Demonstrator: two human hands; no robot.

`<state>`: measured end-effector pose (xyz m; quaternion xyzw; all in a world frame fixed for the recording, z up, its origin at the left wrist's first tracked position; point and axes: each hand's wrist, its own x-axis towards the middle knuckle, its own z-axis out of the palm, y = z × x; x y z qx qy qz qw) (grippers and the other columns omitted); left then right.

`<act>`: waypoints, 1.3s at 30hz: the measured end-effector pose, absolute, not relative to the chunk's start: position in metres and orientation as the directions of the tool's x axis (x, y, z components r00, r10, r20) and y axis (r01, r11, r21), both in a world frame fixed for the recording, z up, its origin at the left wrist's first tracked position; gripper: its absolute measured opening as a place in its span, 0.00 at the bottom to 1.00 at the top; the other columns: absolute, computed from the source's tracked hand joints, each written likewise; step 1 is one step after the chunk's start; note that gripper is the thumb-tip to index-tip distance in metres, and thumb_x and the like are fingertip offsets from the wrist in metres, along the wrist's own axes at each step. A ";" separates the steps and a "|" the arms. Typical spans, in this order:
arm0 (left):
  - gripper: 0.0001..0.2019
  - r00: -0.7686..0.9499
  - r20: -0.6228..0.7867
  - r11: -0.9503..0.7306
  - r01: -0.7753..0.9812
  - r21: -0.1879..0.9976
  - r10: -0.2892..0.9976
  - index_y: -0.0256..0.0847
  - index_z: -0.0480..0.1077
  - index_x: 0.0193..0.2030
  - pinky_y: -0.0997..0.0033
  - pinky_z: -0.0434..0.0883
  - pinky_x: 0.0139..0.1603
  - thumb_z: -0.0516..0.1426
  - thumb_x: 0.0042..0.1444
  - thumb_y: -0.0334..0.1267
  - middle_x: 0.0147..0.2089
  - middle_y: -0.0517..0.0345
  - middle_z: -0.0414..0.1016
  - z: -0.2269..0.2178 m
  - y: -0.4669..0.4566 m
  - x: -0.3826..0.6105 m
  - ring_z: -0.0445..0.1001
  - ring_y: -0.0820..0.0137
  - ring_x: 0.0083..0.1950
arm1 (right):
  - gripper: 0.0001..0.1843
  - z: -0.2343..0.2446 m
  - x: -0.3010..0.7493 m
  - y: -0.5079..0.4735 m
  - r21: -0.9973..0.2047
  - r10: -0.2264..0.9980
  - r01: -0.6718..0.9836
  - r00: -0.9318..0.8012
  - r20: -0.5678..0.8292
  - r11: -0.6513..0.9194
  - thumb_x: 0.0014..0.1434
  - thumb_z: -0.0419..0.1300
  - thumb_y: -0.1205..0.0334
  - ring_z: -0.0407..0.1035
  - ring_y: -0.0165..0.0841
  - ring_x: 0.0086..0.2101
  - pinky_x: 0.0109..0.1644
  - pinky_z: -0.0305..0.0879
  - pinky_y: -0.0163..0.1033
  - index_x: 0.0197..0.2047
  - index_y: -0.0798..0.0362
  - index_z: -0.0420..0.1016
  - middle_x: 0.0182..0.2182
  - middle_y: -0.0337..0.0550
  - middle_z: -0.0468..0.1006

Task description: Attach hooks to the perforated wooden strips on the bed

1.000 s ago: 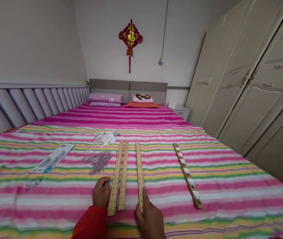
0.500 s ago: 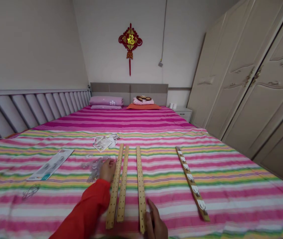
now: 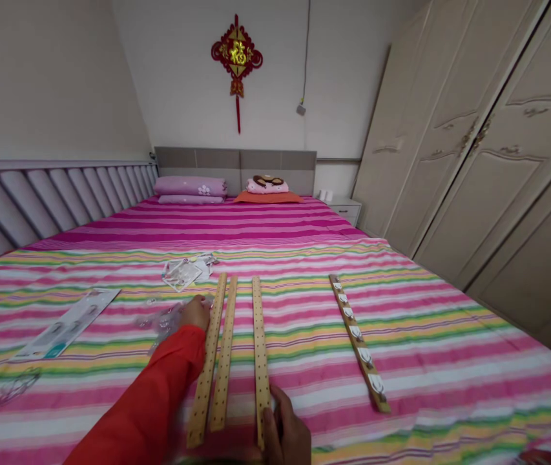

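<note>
My left hand, in a red sleeve, reaches over a heap of clear plastic pieces, beside two wooden strips. Its fingers are curled, and what they hold is hidden. With thumb and fingers on either side, my right hand grips the near end of a wooden strip dotted with holes. Left of that strip lie another holed strip and, close beside it, a third strip. Farther right rests a wooden bar carrying a row of white-backed hooks.
A long packaging card lies at the left, with thin wire loops or clear bits nearer me. Crumpled packaging sits beyond the strips. The striped bed sheet is wrinkled. A bed rail and wardrobe flank the bed.
The whole view has shifted, so things appear farther left and slightly higher. My right hand has closed around the strip's near end. My left hand stays at the plastic heap.
</note>
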<state>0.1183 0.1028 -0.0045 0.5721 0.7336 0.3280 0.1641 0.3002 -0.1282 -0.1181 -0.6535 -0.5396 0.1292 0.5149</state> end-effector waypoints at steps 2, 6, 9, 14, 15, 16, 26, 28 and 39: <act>0.11 -0.321 0.132 0.101 0.617 0.780 0.938 0.40 0.72 0.38 0.66 0.67 0.32 0.56 0.47 0.38 0.30 0.50 0.76 0.002 0.098 0.118 0.75 0.61 0.33 | 0.28 -0.115 0.300 -0.129 -0.813 0.840 0.572 0.382 0.384 0.112 0.62 0.44 0.43 0.69 0.32 0.18 0.23 0.61 0.33 0.49 0.53 0.73 0.16 0.36 0.70; 0.16 -0.269 0.137 -0.008 0.430 0.903 0.953 0.39 0.72 0.37 0.70 0.69 0.31 0.58 0.44 0.47 0.29 0.56 0.76 0.015 0.074 0.124 0.74 0.67 0.31 | 0.28 -0.102 0.303 -0.131 -0.833 0.854 0.541 0.375 0.362 0.116 0.62 0.44 0.42 0.70 0.32 0.18 0.23 0.61 0.33 0.48 0.53 0.73 0.16 0.36 0.71; 0.23 -0.158 0.040 -0.016 0.145 0.989 0.987 0.37 0.72 0.38 0.71 0.69 0.30 0.62 0.37 0.50 0.27 0.58 0.76 0.020 0.039 0.131 0.73 0.70 0.28 | 0.26 -0.091 0.307 -0.135 -0.862 0.894 0.492 0.323 0.311 0.123 0.63 0.46 0.44 0.70 0.32 0.19 0.24 0.61 0.32 0.49 0.53 0.72 0.17 0.35 0.71; 0.27 -0.051 -0.089 0.085 -0.073 0.994 0.995 0.36 0.74 0.41 0.74 0.67 0.28 0.66 0.34 0.50 0.27 0.58 0.76 0.013 -0.027 0.143 0.71 0.73 0.26 | 0.22 -0.084 0.310 -0.139 -0.906 0.923 0.405 0.287 0.255 0.125 0.64 0.46 0.48 0.70 0.32 0.22 0.26 0.61 0.32 0.51 0.53 0.70 0.20 0.36 0.73; 0.27 -0.041 -0.107 0.103 -0.088 0.991 0.993 0.36 0.74 0.41 0.75 0.66 0.27 0.66 0.35 0.50 0.27 0.57 0.76 0.011 -0.039 0.146 0.71 0.73 0.26 | 0.22 -0.084 0.311 -0.140 -0.914 0.924 0.387 0.291 0.249 0.124 0.64 0.46 0.49 0.70 0.32 0.23 0.27 0.61 0.32 0.50 0.53 0.70 0.22 0.37 0.74; 0.27 -0.035 -0.128 0.124 -0.106 0.987 0.991 0.36 0.74 0.42 0.75 0.65 0.26 0.66 0.36 0.49 0.27 0.57 0.76 0.008 -0.049 0.149 0.71 0.73 0.26 | 0.21 -0.083 0.311 -0.140 -0.923 0.924 0.365 0.297 0.241 0.123 0.64 0.47 0.49 0.70 0.32 0.24 0.28 0.62 0.32 0.50 0.53 0.70 0.24 0.38 0.75; 0.24 -0.053 -0.257 0.246 -0.156 0.957 0.965 0.35 0.73 0.34 0.77 0.62 0.24 0.66 0.32 0.50 0.25 0.55 0.77 -0.010 -0.103 0.168 0.73 0.72 0.26 | 0.18 -0.059 0.316 -0.142 -0.985 0.936 -0.070 0.330 0.125 0.156 0.59 0.54 0.47 0.64 0.30 0.26 0.30 0.62 0.33 0.32 0.55 0.72 0.23 0.37 0.70; 0.23 -0.060 -0.269 0.257 -0.157 0.954 0.961 0.36 0.73 0.33 0.75 0.65 0.26 0.66 0.31 0.50 0.26 0.55 0.78 -0.015 -0.108 0.171 0.74 0.70 0.27 | 0.18 -0.053 0.315 -0.144 -0.982 0.939 -0.113 0.327 0.109 0.153 0.57 0.56 0.46 0.62 0.29 0.25 0.29 0.61 0.33 0.31 0.55 0.72 0.22 0.36 0.68; 0.20 -0.015 -0.226 0.223 -0.122 0.967 0.974 0.37 0.71 0.29 0.75 0.63 0.24 0.63 0.36 0.52 0.21 0.58 0.75 -0.027 -0.126 0.191 0.72 0.71 0.24 | 0.21 -0.035 0.314 -0.135 -0.948 0.982 -0.317 0.180 -0.050 0.010 0.42 0.67 0.44 0.61 0.26 0.15 0.19 0.58 0.32 0.27 0.55 0.72 0.14 0.33 0.69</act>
